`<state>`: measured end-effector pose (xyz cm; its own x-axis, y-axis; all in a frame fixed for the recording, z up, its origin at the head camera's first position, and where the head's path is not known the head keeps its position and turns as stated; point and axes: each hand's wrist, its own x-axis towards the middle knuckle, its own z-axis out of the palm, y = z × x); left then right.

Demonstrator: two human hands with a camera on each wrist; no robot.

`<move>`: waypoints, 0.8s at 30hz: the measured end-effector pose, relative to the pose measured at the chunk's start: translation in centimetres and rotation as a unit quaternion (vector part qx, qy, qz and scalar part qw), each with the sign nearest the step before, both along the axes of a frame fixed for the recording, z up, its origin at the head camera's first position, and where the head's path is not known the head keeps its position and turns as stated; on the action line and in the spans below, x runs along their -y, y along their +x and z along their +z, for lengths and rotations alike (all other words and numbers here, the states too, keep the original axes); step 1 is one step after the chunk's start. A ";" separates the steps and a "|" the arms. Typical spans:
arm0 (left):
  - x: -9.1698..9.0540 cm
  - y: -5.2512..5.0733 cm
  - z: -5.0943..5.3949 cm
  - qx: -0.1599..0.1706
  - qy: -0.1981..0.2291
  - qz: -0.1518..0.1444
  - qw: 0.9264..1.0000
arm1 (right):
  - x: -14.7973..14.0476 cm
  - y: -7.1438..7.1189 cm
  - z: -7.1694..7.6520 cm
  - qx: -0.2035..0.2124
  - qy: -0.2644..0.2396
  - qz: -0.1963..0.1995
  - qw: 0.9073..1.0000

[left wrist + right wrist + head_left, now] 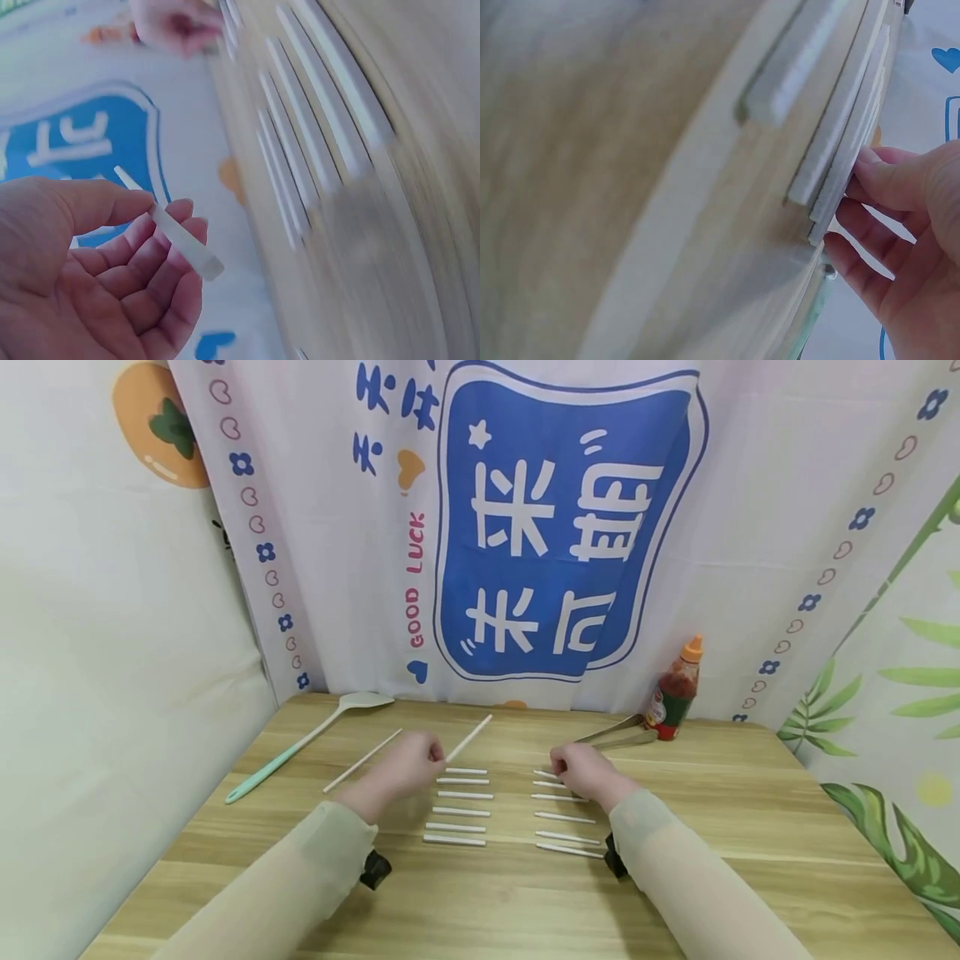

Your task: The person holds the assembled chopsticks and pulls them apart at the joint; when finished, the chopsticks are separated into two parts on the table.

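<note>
My left hand is raised at the far end of the left column of white sticks. Its thumb and fingertips pinch one slim white stick, square-ended, slanting up and away in the head view. My right hand is at the far end of the right column of white sticks. There its thumb and fingers pinch the farthest stick; the hand hides that stick's right end. In the right wrist view the thumb lies against the edge of the sticks.
On the wooden table, a longer thin white stick lies left of my left hand. Beyond it is a spatula with a mint handle. Metal tongs and a red sauce bottle stand at the back right, before a printed curtain.
</note>
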<state>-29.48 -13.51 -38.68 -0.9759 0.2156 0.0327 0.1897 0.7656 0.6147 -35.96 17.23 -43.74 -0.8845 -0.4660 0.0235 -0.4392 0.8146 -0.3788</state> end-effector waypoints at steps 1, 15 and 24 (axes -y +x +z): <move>-0.6 0.2 0.2 -0.006 -0.001 -0.010 1.000 | 0.0 0.0 0.1 0.001 0.004 -0.001 1.000; -2.8 1.3 -0.2 0.018 0.011 -0.038 0.999 | 0.6 0.6 1.2 -0.020 -0.088 -0.036 0.995; -4.0 2.3 0.6 0.013 0.043 -0.119 0.992 | 4.8 5.9 6.1 -0.022 -0.119 0.126 0.985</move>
